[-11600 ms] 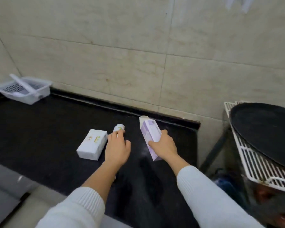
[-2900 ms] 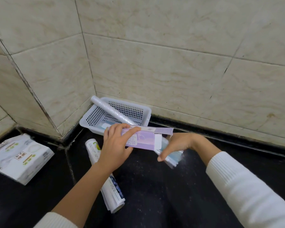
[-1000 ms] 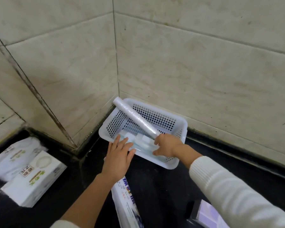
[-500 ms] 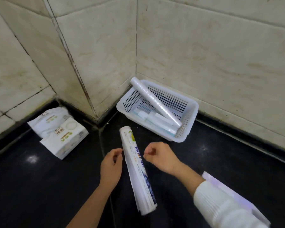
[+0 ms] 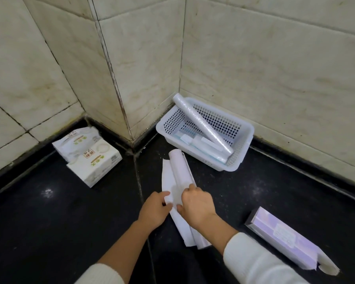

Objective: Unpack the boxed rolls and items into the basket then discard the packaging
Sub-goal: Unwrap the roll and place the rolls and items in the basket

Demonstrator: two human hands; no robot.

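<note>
Down on the black desk (image 5: 254,193), a white roll (image 5: 177,167) lying in its opened white wrapper (image 5: 167,181), far end pointing toward the basket. Left hand (image 5: 154,210) closed on the wrapper's near left edge, thumb on top, fingers curled under. Right hand (image 5: 197,206) beside it, pinching the sheet where it meets the roll, knuckles up; both hands nearly touching over the paper. Loose folds of wrapper trailing back under the right wrist toward the white sleeve (image 5: 258,261).

Just beyond the roll's far end, the white perforated basket (image 5: 242,148) tucked into the tiled corner. Inside, a clear-film roll (image 5: 201,124) propped diagonally, upper end resting on the back left rim, lower end down by the front right wall. Beneath it, flat pale packets (image 5: 195,142) along the basket floor; exact kind hard to tell.

Off to the right, well apart from the hands, a purple box (image 5: 283,238) lying flat, near end flap torn open. Over on the left, against the wall (image 5: 254,64), a white tissue box (image 5: 94,165) with a soft tissue pack (image 5: 74,142) touching it behind. Nothing between hands and basket but bare desk.
</note>
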